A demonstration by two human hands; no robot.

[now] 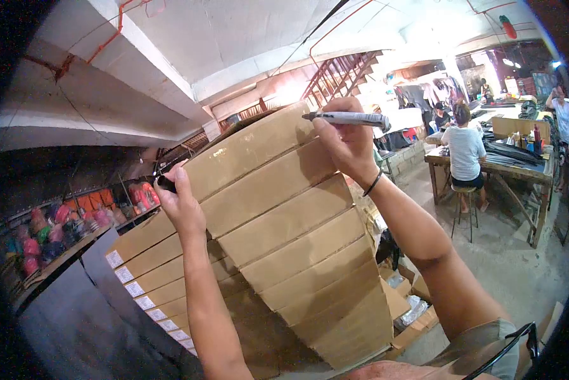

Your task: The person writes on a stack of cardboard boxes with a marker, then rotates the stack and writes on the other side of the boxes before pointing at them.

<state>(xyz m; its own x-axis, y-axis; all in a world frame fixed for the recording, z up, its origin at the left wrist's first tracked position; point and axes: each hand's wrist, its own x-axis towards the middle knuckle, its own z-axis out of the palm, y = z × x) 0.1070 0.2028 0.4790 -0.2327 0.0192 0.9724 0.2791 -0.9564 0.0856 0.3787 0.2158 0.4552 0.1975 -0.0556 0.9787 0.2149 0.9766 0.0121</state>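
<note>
A tall stack of flat brown cardboard boxes (297,221) fills the middle of the view. My right hand (349,140) grips a grey marker (354,119), whose dark tip is at the right end of the top box (252,149). At the left end of that box is my left hand (182,201), with its fingers curled around a small black object (164,183), perhaps the marker's cap. Behind my left forearm stands a second stack of boxes (164,266) with white labels along its left edge.
At right, a person (465,152) sits on a stool by a wooden table (439,159) bearing dark material. Other people are farther back. Colourful wrapped bundles (56,234) line a shelf at left. An open carton (417,326) with plastic packets stands beside the stack. Stairs (341,76) rise behind.
</note>
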